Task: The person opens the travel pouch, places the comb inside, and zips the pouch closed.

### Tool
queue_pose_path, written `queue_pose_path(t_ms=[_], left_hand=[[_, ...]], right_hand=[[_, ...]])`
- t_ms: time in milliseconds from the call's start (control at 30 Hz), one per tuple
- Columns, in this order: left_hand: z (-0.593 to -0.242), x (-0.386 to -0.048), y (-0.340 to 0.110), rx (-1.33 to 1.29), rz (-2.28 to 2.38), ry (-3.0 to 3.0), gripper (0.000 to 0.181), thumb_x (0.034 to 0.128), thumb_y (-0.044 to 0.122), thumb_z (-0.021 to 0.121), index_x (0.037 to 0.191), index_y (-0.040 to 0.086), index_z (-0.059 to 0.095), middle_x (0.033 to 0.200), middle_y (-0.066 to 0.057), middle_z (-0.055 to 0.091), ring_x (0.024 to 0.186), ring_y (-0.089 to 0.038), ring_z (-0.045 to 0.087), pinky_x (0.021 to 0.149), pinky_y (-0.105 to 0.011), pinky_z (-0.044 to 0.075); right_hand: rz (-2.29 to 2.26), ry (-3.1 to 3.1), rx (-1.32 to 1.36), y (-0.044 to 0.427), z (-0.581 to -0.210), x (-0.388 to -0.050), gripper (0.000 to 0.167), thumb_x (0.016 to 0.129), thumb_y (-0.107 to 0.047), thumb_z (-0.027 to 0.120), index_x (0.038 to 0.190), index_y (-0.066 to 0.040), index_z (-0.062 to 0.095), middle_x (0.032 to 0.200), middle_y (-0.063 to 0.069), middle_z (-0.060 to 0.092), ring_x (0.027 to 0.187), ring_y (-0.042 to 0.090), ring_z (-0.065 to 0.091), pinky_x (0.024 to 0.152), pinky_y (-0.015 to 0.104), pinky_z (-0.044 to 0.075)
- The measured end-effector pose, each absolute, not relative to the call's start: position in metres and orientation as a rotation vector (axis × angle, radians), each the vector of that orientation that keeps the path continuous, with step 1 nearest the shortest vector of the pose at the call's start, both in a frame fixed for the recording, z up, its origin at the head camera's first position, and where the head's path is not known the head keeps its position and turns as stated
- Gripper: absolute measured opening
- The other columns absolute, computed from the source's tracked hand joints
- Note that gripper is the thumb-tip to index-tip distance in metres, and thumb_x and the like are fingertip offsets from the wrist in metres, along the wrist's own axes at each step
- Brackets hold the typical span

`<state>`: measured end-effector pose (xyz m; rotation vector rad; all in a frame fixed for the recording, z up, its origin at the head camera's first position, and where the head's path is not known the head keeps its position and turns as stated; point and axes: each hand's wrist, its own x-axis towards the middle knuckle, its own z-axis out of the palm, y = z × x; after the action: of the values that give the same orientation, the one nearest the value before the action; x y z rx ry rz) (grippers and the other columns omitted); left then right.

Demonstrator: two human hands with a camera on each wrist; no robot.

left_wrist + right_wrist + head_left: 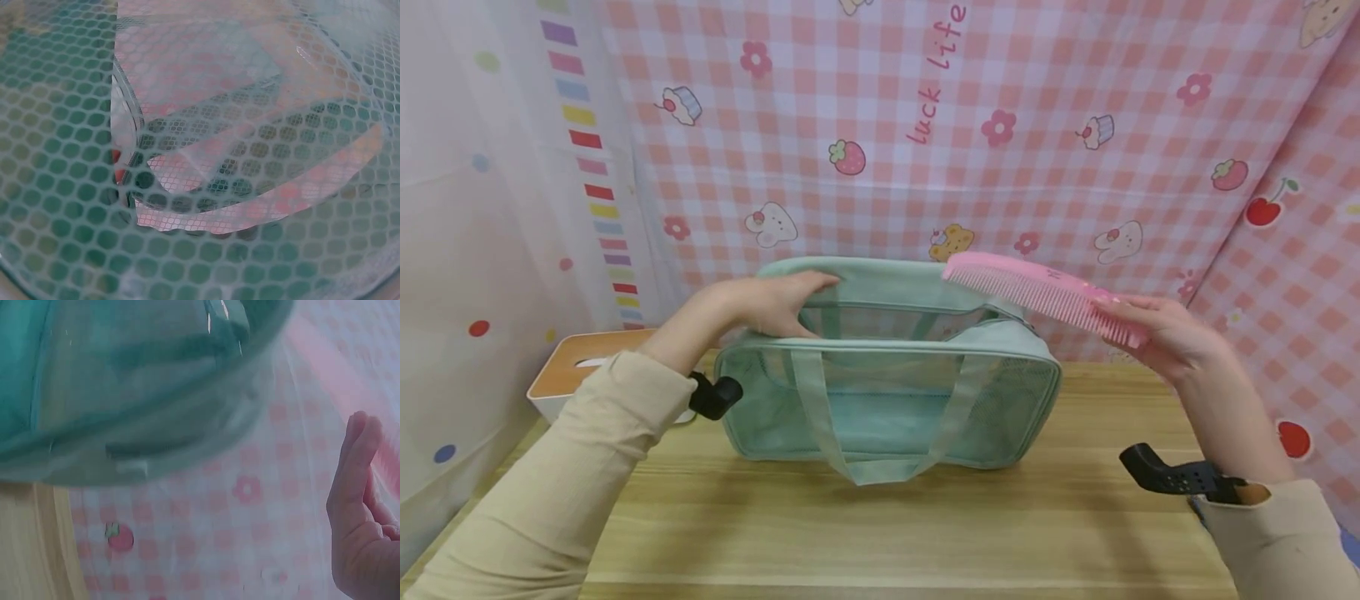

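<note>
Slantwise, a pink comb (1030, 287), gripped at one end by the right hand (1172, 337), stretches lengthwise leftward and slightly up to the open-topped green bag (887, 417) on the counter (887, 542), the left hand (778, 304) spread at the bag's left end.

The head view is bright and evenly lit, mostly sharp, with soft shadows on the desk (910, 542) near 7 and between 4 and 5 o'clock. The left wrist view is dim and hazy, veiled throughout by the mesh of the bag (56, 175), with a small glint between 1 and 2. The right wrist view is muted and cool: bag blurred toward 10, glints near 12, comb (337, 375) hazy at 2.
</note>
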<state>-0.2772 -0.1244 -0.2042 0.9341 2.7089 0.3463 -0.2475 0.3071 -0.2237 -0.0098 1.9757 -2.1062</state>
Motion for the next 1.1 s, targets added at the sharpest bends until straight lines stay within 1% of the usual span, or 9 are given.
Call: queue_pose_path(t_ms=[233, 533, 700, 767, 800, 867, 933, 1000, 1100], left_hand=[[-0.204, -0.278, -0.125, 0.933, 0.342, 2.708, 0.077, 0.0865, 0.020, 0.061, 0.143, -0.005, 0.015, 0.149, -0.023, 0.018, 0.137, -0.037, 0.020, 0.113, -0.048, 0.022], [-0.204, -0.278, -0.125, 0.937, 0.348, 2.702, 0.077, 0.0863, 0.020, 0.062, 0.143, -0.005, 0.015, 0.149, -0.023, 0.018, 0.137, -0.036, 0.020, 0.113, -0.047, 0.021], [-0.203, -0.277, -0.124, 0.940, 0.332, 2.708, 0.078, 0.0864, 0.023, 0.061, 0.143, -0.004, 0.016, 0.149, -0.022, 0.018, 0.138, -0.035, 0.019, 0.113, -0.047, 0.022], [-0.202, -0.276, -0.124, 0.952, 0.330, 2.709, 0.077, 0.0866, 0.023, 0.061, 0.143, -0.004, 0.016, 0.149, -0.022, 0.019, 0.138, -0.036, 0.020, 0.113, -0.047, 0.022], [-0.202, -0.275, -0.124, 0.951, 0.331, 2.709, 0.077, 0.0866, 0.023, 0.061, 0.143, -0.004, 0.016, 0.149, -0.022, 0.019, 0.138, -0.036, 0.020, 0.113, -0.047, 0.022], [-0.201, -0.275, -0.125, 0.951, 0.333, 2.712, 0.078, 0.0864, 0.025, 0.062, 0.143, -0.004, 0.016, 0.149, -0.022, 0.019, 0.137, -0.036, 0.020, 0.113, -0.047, 0.022], [-0.201, -0.274, -0.125, 0.954, 0.343, 2.713, 0.078, 0.0860, 0.026, 0.062, 0.143, -0.004, 0.017, 0.148, -0.023, 0.020, 0.137, -0.036, 0.020, 0.113, -0.048, 0.022], [-0.201, -0.275, -0.125, 0.945, 0.345, 2.714, 0.080, 0.0856, 0.027, 0.062, 0.143, -0.004, 0.017, 0.149, -0.022, 0.019, 0.137, -0.036, 0.020, 0.113, -0.047, 0.021], [-0.202, -0.275, -0.125, 0.941, 0.352, 2.712, 0.080, 0.0853, 0.027, 0.063, 0.143, -0.004, 0.016, 0.149, -0.022, 0.019, 0.137, -0.036, 0.020, 0.113, -0.047, 0.021]], right_hand=[[-1.828, 2.129, -0.107, 0.256, -0.209, -0.259, 0.019, 0.089, -0.020, 0.059, 0.078, -0.024, 0.072, 0.083, -0.011, 0.068, 0.081, 0.001, 0.060, 0.073, 0.016, 0.050], [-1.658, 2.154, -0.132, 0.214, -0.201, -0.269, 0.020, 0.090, -0.018, 0.057, 0.075, -0.022, 0.069, 0.080, -0.010, 0.067, 0.077, 0.002, 0.061, 0.072, 0.014, 0.050], [-1.612, 2.174, -0.182, 0.199, -0.202, -0.275, 0.020, 0.090, -0.012, 0.056, 0.076, -0.019, 0.068, 0.082, -0.009, 0.065, 0.077, 0.003, 0.060, 0.073, 0.014, 0.050], [-1.578, 2.213, -0.208, 0.194, -0.202, -0.277, 0.013, 0.090, -0.009, 0.055, 0.088, -0.010, 0.068, 0.082, -0.008, 0.064, 0.076, 0.003, 0.059, 0.072, 0.014, 0.050], [-1.558, 2.230, -0.213, 0.191, -0.203, -0.278, 0.013, 0.090, -0.009, 0.055, 0.096, -0.005, 0.066, 0.082, -0.008, 0.063, 0.076, 0.003, 0.058, 0.071, 0.014, 0.049], [-1.509, 2.261, -0.217, 0.186, -0.204, -0.281, 0.026, 0.090, -0.009, 0.055, 0.113, 0.004, 0.058, 0.080, -0.008, 0.062, 0.073, 0.003, 0.057, 0.068, 0.013, 0.048], [-1.451, 2.286, -0.217, 0.181, -0.205, -0.283, 0.040, 0.091, -0.010, 0.053, 0.125, 0.010, 0.046, 0.079, -0.009, 0.059, 0.071, 0.002, 0.054, 0.065, 0.012, 0.046], [-1.432, 2.269, -0.206, 0.177, -0.208, -0.285, 0.044, 0.092, -0.010, 0.052, 0.129, 0.011, 0.041, 0.079, -0.010, 0.059, 0.070, 0.001, 0.054, 0.063, 0.012, 0.045], [-1.436, 2.242, -0.200, 0.172, -0.212, -0.287, 0.043, 0.093, -0.008, 0.050, 0.130, 0.011, 0.041, 0.082, -0.008, 0.060, 0.071, 0.002, 0.055, 0.065, 0.012, 0.047]])
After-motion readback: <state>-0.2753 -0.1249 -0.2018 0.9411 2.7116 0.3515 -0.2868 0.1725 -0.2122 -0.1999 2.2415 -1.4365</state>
